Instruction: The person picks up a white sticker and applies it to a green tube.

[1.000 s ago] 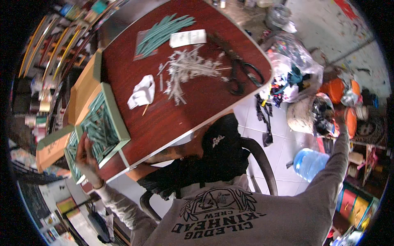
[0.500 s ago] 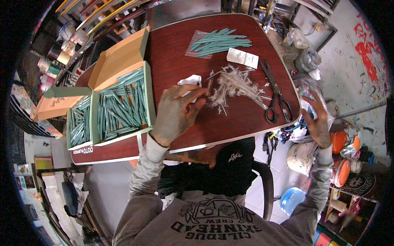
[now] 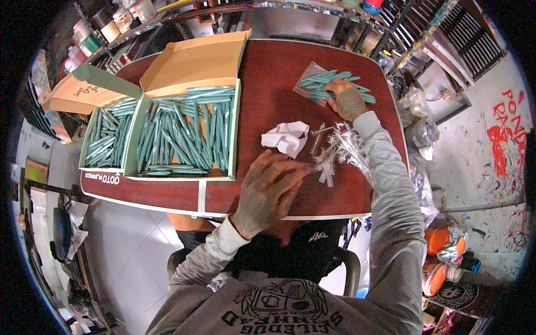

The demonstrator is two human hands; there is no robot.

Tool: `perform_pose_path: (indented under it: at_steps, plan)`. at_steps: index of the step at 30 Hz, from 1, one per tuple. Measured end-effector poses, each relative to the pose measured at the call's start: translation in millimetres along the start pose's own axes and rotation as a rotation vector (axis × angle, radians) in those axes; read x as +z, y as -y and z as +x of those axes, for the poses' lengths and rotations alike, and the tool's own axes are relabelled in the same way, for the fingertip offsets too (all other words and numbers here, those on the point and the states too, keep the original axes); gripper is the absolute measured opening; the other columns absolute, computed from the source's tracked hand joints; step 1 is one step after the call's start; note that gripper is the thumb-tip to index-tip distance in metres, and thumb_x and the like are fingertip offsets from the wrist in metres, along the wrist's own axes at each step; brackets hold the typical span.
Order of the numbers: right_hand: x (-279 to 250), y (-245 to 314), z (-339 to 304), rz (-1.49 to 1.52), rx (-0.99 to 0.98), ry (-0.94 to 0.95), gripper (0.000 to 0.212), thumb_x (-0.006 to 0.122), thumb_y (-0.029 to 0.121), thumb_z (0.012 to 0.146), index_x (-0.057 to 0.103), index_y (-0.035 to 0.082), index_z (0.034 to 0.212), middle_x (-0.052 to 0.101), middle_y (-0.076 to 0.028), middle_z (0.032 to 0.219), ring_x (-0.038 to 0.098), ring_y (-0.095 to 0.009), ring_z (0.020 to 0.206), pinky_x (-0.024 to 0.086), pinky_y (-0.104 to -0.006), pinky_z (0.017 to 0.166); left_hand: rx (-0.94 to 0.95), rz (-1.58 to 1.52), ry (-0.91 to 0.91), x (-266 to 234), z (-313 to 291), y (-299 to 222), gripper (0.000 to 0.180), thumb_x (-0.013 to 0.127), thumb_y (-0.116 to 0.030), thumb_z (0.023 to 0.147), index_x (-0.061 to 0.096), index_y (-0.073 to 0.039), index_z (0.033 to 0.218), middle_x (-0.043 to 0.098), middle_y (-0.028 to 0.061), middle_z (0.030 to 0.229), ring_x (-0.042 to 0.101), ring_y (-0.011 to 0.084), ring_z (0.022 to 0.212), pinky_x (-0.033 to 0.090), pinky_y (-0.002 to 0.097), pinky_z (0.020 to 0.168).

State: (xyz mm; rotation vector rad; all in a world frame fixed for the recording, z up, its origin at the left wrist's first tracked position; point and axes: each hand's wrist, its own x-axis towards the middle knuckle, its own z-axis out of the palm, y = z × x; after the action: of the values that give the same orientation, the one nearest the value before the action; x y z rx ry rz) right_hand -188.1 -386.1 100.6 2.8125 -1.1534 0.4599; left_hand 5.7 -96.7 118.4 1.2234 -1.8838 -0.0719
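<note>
My right hand reaches into a loose pile of slim green sticks at the far right of the table. Its fingers are bent and closed down on one of them, though the fingertips are partly hidden. A clear plastic bag lies under the left part of this pile. My left hand hovers at the front edge, fingers stretched and apart. Just beyond its fingertips is a heap of small clear plastic pieces, partly covered by my right sleeve. A crumpled white cloth lies behind my left hand.
On the left of the dark red table stands an open green box full of wrapped green sticks, its cardboard lid raised. A smaller open box of sticks adjoins it. Orange containers stand beyond my right arm.
My right hand has swung from beyond the table's right edge onto the green sticks. The view has shifted, and my right arm now hides the scissors and small white box. My left hand stays near the clear pieces.
</note>
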Motion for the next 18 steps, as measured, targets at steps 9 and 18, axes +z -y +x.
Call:
perform_pose_path:
  at_steps: [9,18]
  plan:
    - [-21,26,5,0.410,0.071,-0.050,0.020,0.073,0.018,0.086,0.073,0.007,0.102,0.069,-0.008,0.105,0.064,-0.022,0.093,0.050,-0.0359,0.079,-0.279,-0.252,-0.091,-14,-3,7,0.025,0.063,-0.011,0.092,0.069,-0.009,0.117,0.064,0.0092,0.113,0.059,0.0282,0.111,0.047,0.0407,0.100]
    - [-86,112,-37,1.774,0.286,-0.102,0.020,0.057,0.013,0.100,0.063,0.000,0.114,0.067,-0.013,0.114,0.065,-0.016,0.092,0.055,-0.0296,0.075,-0.620,-0.898,-0.279,-4,27,2,0.037,0.056,-0.031,0.102,0.065,0.000,0.122,0.071,0.0111,0.100,0.064,0.0118,0.091,0.051,0.0275,0.076]
